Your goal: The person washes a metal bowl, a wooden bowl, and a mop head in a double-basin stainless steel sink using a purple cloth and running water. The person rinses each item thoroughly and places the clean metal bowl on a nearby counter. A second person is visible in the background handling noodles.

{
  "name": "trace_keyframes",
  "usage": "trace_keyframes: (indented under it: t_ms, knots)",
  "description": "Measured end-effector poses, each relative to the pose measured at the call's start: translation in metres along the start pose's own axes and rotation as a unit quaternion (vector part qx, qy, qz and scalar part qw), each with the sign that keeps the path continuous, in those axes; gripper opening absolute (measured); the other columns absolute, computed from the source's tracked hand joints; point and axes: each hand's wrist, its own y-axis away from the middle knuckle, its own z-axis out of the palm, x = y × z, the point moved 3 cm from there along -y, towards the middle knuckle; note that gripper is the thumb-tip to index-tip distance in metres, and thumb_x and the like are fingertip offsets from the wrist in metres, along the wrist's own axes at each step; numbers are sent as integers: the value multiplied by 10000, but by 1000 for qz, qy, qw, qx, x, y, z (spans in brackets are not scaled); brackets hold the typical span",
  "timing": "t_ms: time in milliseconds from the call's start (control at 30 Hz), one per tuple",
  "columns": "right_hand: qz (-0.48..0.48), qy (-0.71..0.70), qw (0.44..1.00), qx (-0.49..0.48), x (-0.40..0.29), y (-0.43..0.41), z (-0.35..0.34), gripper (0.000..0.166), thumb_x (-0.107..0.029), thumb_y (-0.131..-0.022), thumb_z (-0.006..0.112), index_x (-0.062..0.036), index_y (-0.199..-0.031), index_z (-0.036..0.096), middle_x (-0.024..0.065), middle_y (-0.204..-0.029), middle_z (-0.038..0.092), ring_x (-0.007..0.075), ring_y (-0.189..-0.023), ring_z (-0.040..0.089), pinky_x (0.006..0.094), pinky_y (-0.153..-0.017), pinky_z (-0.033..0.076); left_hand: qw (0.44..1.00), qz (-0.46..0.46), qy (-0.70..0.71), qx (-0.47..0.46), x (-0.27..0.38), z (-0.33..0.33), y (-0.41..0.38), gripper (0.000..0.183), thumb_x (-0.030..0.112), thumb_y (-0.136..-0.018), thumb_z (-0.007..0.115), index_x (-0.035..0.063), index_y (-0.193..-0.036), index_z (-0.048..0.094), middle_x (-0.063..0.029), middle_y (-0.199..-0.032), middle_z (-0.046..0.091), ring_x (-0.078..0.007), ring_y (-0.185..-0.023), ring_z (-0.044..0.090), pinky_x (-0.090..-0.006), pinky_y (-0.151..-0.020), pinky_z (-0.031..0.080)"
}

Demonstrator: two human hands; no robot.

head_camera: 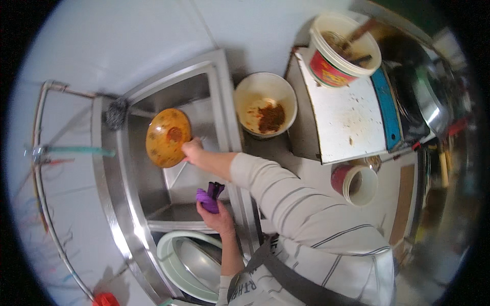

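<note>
My right hand (192, 150) grips the rim of a round, glossy orange-yellow dish (162, 143) over the stainless steel sink (208, 114). Dark blotches and a reddish-brown patch mark the dish; whether its inner face or underside shows, I cannot tell. Closer to my body, my left hand (221, 221) is closed around a bunched purple cloth (208, 201) with a dark part sticking up. The cloth is held above the near end of the same basin, apart from the dish.
A steel-wool scourer (116, 114) sits on the sink's edge by a green hose (82, 150). A pale green basin (168, 254) holds a metal bowl (199, 264). Beside the sink stands a bucket (245, 90) with brown scraps; another bucket (319, 49) holding utensils is on a white-topped stand (344, 122).
</note>
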Motion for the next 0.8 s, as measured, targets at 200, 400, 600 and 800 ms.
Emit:
trace_keyframes:
  t_ms: [200,400,600,800]
  knots:
    - [-16,-5,993,-119,3,-6,-13,433,92,-714,498,59,-1140,429,237,-1008,561,422,-889,599,583,-679,532,999,-36,22,1,9,-2,0,550,142,-751,641,-20,-1227,416,-236,-1113,534,-387,-1015,529,-410,-871,417]
    - [-12,27,971,-236,-26,51,-18,426,65,-725,484,63,-1145,414,249,-988,556,421,-830,615,570,-671,542,999,-3,6,48,4,-8,1,542,153,-741,645,-16,-1209,431,-240,-1068,549,-411,-959,541,-427,-829,437]
    - [-20,41,967,-251,-65,107,-49,461,66,-729,496,24,-1179,409,235,-1028,557,396,-796,625,550,-629,560,998,1,28,59,8,-15,0,528,160,-735,658,-12,-1186,445,-238,-1036,562,-398,-933,554,-414,-817,441]
    - [-124,-7,948,-292,-107,181,-152,407,56,-769,500,63,-1167,416,202,-1079,560,372,-918,602,544,-678,548,999,3,10,50,-4,-8,4,525,181,-734,661,6,-1180,447,-246,-1057,557,-421,-953,538,-440,-823,429]
